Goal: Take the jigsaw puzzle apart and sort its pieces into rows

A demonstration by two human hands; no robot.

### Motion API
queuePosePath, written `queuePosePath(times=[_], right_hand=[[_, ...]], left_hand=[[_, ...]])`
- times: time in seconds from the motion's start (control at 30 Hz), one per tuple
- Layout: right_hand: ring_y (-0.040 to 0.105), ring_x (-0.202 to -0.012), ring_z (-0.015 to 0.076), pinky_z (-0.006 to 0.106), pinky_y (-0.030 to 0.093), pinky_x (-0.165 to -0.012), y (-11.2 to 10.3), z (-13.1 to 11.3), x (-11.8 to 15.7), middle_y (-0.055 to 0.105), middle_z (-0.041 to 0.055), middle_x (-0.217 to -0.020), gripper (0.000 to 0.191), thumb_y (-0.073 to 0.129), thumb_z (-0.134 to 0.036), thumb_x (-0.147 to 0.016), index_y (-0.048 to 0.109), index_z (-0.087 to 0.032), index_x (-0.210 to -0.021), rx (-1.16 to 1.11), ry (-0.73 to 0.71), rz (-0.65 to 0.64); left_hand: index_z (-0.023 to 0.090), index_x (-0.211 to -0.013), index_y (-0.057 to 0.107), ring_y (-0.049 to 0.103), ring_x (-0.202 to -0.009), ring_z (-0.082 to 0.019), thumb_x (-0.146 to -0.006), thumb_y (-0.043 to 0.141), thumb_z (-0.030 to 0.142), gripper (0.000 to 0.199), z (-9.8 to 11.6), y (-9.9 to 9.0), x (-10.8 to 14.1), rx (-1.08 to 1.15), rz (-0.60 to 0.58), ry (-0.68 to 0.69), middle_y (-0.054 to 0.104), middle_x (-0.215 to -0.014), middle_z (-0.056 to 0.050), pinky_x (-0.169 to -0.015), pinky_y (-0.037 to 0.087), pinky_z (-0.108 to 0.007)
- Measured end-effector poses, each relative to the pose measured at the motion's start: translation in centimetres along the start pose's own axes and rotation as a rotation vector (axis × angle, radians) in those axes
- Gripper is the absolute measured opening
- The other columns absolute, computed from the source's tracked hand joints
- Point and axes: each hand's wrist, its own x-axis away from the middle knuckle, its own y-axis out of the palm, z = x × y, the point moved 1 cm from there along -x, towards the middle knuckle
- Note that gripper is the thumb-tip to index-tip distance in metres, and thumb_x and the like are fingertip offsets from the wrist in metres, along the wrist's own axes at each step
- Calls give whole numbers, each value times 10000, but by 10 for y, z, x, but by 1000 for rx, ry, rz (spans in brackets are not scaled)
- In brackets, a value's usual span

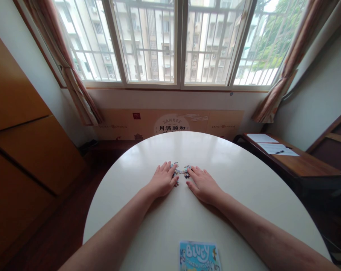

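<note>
Standing between nine and ten o'clock from the pieces [186, 173], the cupboard [20, 146] has its doors shut, so what is inside is hidden. At six o'clock, near me, lies a blue thing [199, 256] with fat white letters – box or book, I cannot tell.

The pieces are tiny puzzle bits with bumpy edges, in blue, white and dark colors. They lie on the table in two small heaps, with a few bits in the gap between. Some are under the fingers, so I cannot see them all or tell how many fit together.

The left hand [162, 179] is at nine o'clock, its fingers loose and flat over the left heap. The right hand [203, 184] is at four o'clock, its fingers loose and a bit apart, the tips on the right heap. Both hands are unclenched.

The table [148, 241] is round, white and shiny. At twelve o'clock is a big window [181, 45] with bars outside – and below it a tan board [116, 118] with dark print. Curtains [289, 71] hang at half past ten and half past one. Near three o'clock, a brown desk [314, 163] holds papers [269, 148] and a dark pen [279, 152].
</note>
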Motion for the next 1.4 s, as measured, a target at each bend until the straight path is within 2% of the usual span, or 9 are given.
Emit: queuePosePath(times=[0.17, 0.27, 0.43, 0.53, 0.63, 0.83, 1.17, 1.3, 1.4], right_hand=[[182, -1481, 337, 535, 119, -1183, 1, 10, -5, 248, 167, -1594, 707, 324, -476, -974, 252, -58, -1539, 3, 98, 7], [176, -1488, 304, 496, 107, -1197, 0, 11, -7, 237, 147, -1600, 660, 310, -436, -984, 279, -71, -1534, -5, 49, -23], [171, -1495, 230, 427, 122, -1211, -2, 4, -5, 189, 104, -1618, 625, 273, -413, -1004, 233, -117, -1553, -68, -78, -56], [155, -1498, 249, 434, 121, -1214, -3, -3, -1, 178, 130, -1616, 684, 309, -472, -992, 225, -87, -1551, -85, -129, -62], [135, -1500, 272, 439, 106, -1217, -3, -15, 2, 175, 143, -1615, 748, 364, -532, -965, 240, -79, -1547, -61, -190, -72], [122, -1502, 281, 453, 100, -1215, 0, -28, 0, 153, 134, -1622, 753, 353, -553, -963, 218, -109, -1557, -38, -197, -86], [131, -1498, 301, 471, 113, -1203, -3, 12, -1, 171, 150, -1617, 769, 329, -547, -968, 198, -66, -1554, 20, 65, -33], [150, -1494, 301, 491, 101, -1202, -1, 10, -7, 212, 146, -1607, 723, 251, -541, -996, 239, -69, -1544, -31, 28, -49], [189, -1488, 276, 465, 132, -1206, -2, 6, -7, 241, 134, -1601, 669, 234, -487, -1013, 238, -84, -1547, -101, -40, -45]], left_hand=[[212, -1550, 240, 72, -1495, -308, -975, 299, 550, 670, 34, 8, 7, 18, -13, 118, 131, -1627, -123, -1191, 66, -530], [204, -1559, 203, 72, -1497, -288, -979, 274, 552, 681, 41, 8, 5, 70, -32, 173, 124, -1627, -125, -1195, 73, -515], [182, -1557, 207, 91, -1500, -213, -1004, 202, 427, 605, 4, -3, -11, 125, 120, 26, 160, -1628, -88, -1208, 96, -435], [152, -1543, 252, 137, -1493, -247, -1002, 205, 421, 605, -23, -5, -17, 68, 64, -67, 196, -1615, -122, -1198, 121, -467], [170, -1536, 276, 149, -1489, -272, -1003, 202, 449, 606, -30, -2, -19, 9, 5, -60, 201, -1612, -123, -1185, 132, -508], [183, -1536, 274, 141, -1490, -282, -1000, 213, 469, 611, -16, 2, -15, -38, -12, 4, 198, -1610, -133, -1177, 126, -524], [198, -1549, 240, 93, -1495, -308, -966, 235, 606, 712, 12, 11, -5, -4, 37, 57, 144, -1624, -134, -1179, 89, -543], [182, -1536, 282, 136, -1488, -307, -968, 244, 598, 705, 26, 15, -9, 7, 61, 60, 194, -1613, -141, -1190, 93, -515], [187, -1539, 272, 149, -1489, -276, -989, 216, 536, 653, 22, 11, -14, 46, 58, 57, 209, -1612, -124, -1195, 112, -491]])
